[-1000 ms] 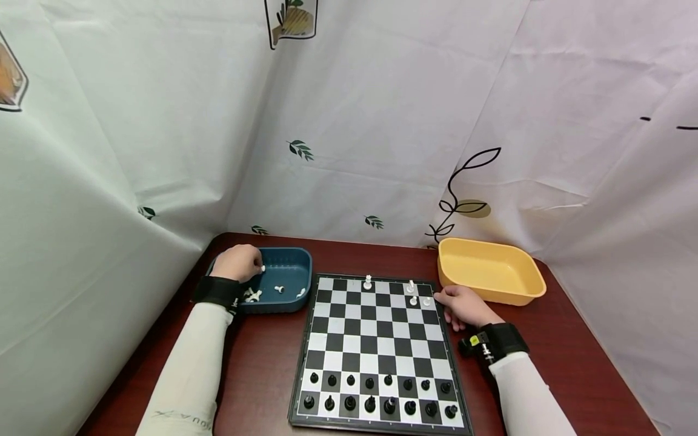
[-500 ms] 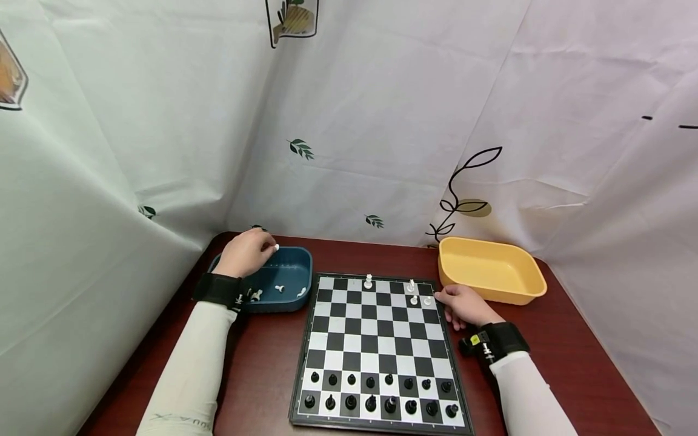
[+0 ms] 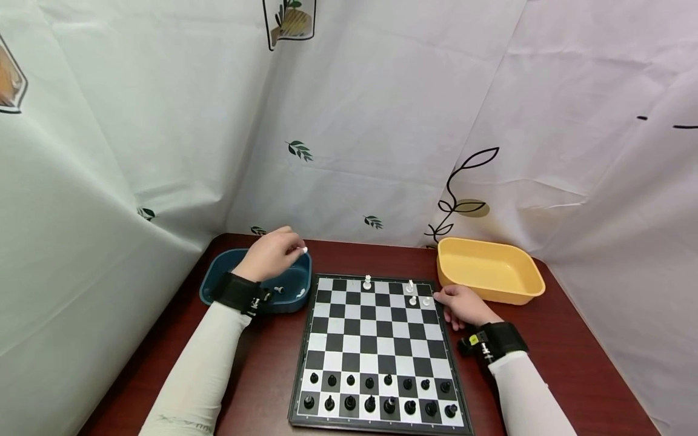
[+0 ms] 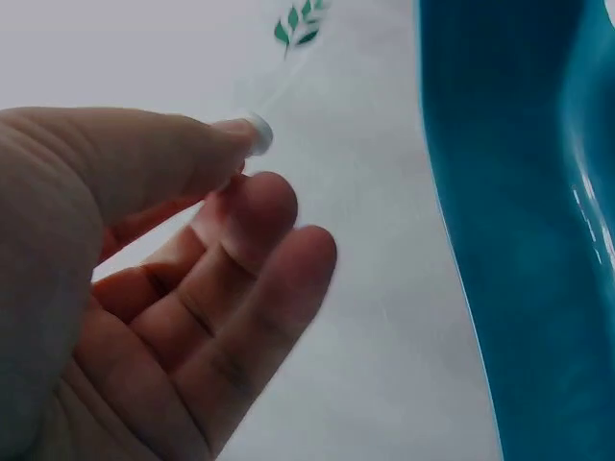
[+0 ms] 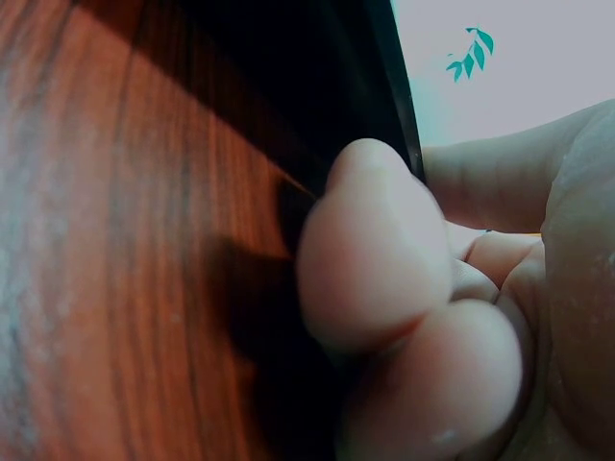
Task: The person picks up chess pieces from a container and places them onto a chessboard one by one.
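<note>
Left hand (image 3: 274, 254) pinches a mostly hidden piece (image 3: 305, 250), centre-left, over the blue tray (image 3: 218, 269) holding white pieces (image 3: 301, 293). Right hand (image 3: 465, 304) grips the chessboard (image 3: 369, 327).

We get soft, even light along the far edge of the tabletop (image 3: 256, 375). The left hand (image 4: 183, 259) looks dim against bright cloth (image 4: 384, 307); the right hand (image 5: 413, 279), softly blurred up close, throws dark shadow.
</note>
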`<state>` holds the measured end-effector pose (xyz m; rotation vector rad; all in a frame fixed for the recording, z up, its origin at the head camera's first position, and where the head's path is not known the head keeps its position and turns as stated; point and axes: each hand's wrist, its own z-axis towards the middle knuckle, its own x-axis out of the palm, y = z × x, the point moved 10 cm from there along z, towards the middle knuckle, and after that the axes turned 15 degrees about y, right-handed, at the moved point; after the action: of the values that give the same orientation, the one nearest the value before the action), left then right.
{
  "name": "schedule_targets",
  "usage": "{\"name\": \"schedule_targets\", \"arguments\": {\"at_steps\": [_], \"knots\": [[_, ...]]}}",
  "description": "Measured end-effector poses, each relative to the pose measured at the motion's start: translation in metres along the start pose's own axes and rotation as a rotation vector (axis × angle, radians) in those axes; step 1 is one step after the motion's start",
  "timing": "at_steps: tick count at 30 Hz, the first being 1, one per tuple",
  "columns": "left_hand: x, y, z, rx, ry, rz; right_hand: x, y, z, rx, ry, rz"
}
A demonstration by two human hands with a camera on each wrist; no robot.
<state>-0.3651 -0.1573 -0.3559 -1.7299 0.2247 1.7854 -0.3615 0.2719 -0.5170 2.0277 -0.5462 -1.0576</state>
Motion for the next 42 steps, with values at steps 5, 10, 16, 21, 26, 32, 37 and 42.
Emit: {"name": "schedule_targets", "arguments": {"at_steps": [5, 10, 16, 21, 26, 32, 37, 42], "knots": [[0.004, -0.027, 0.013, 0.058, 0.01, 0.006, 0.0, 0.0, 0.0, -0.001, 0.0, 0.002], [0.011, -0.053, 0.027, 0.109, 0.02, 0.03, 0.0, 0.001, 0.0, -0.004, 0.001, 0.0], [0.024, -0.08, 0.041, 0.164, 0.055, 0.055, -0.001, 0.002, 0.0, -0.008, -0.001, -0.007], [0.04, -0.095, 0.053, 0.191, 0.089, 0.065, 0.0, 0.002, 0.0, -0.008, 0.0, -0.011], [0.054, -0.107, 0.063, 0.199, 0.124, 0.088, 0.001, 0.002, 0.0, -0.007, 0.005, -0.016], [0.07, -0.125, 0.073, 0.234, 0.165, 0.121, 0.0, 0.0, -0.002, -0.001, 0.0, -0.01], [0.081, -0.138, 0.077, 0.253, 0.191, 0.141, 0.001, -0.001, -0.002, 0.002, -0.006, -0.012], [0.093, -0.151, 0.081, 0.281, 0.218, 0.157, 0.001, 0.0, -0.001, -0.003, -0.002, -0.007]]}}
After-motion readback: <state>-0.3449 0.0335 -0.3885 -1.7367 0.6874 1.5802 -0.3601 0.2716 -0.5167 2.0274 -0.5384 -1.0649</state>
